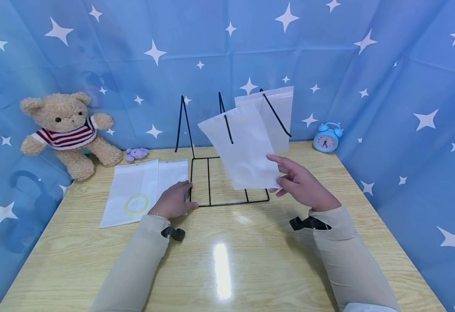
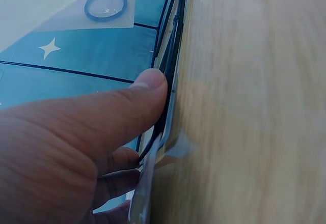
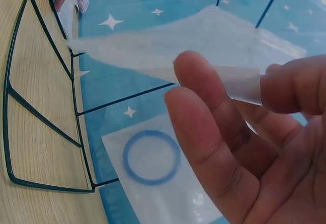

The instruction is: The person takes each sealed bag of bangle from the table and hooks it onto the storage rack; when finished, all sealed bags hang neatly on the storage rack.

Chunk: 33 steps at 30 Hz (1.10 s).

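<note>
Left hand (image 1: pixel 174 199) grips the near-left corner of the black wire rack (image 1: pixel 209 182), thumb over the front wire; right hand (image 1: pixel 297 180), just right of the rack's near side, lightly pinches the lower right edge of a front white bag (image 1: pixel 239 147), thumb on one face, fingers on the other. Key relation: that bag hangs by its top from the rack's middle hook (image 1: pixel 228 129), long axis slanting from upper left down to the right hand, so the right is the nearer one; the left is well apart from it. Faint round shape low in this bag; can't tell if it's a ring inside. Left of the rack, two bags lie flat on the surface (image 1: pixel 196 260): the outer bag (image 1: pixel 133 182) shows a yellow ring (image 1: pixel 125 206), the inner bag (image 1: pixel 172 173) is partly covered by the left hand, contents unclear. Rack's left hook (image 1: pixel 179 123) is bare. Farther, on its right hook (image 1: pixel 277 115), a rear white bag (image 1: pixel 283 104) hangs with a blue ring (image 3: pixel 126 158) inside. Behind the rack, starry curtain (image 1: pixel 211 39).
</note>
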Motion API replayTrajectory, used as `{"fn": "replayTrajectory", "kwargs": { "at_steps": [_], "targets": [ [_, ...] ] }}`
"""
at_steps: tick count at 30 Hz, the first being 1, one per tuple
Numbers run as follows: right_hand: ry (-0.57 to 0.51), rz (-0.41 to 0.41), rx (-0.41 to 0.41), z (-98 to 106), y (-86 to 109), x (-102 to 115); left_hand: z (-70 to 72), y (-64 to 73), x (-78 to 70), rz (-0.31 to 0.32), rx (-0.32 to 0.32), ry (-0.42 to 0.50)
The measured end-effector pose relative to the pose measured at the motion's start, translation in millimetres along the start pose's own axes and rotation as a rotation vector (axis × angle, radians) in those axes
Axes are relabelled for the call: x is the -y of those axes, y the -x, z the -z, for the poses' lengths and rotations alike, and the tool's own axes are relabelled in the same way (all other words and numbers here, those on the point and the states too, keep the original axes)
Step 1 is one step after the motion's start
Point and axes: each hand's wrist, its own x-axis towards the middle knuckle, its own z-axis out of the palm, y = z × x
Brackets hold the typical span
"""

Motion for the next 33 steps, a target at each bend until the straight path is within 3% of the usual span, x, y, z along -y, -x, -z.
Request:
{"fn": "replayTrajectory", "kwargs": {
  "at_steps": [13, 22, 28, 33],
  "targets": [
    [-0.097, 0.093, -0.042, -4.6, -2.1, -1.3, 1.9, 1.1, -2.4, -0.019, -0.004, -0.022],
    [-0.141, 0.072, -0.016, -6.3, -5.6, -7.4, 0.0, -1.2, -0.5, -0.008, -0.004, -0.026],
    [-0.114, 0.048, 0.024, -7.9, -6.3, -8.9, -2.6, -1.8, 1.6, -0.008, -0.004, -0.021],
    [-0.012, 0.074, 0.092, -8.9, -4.9, -12.7, -1.0, 0.1, 0.1, -0.005, 0.004, -0.019]
  ]
}}
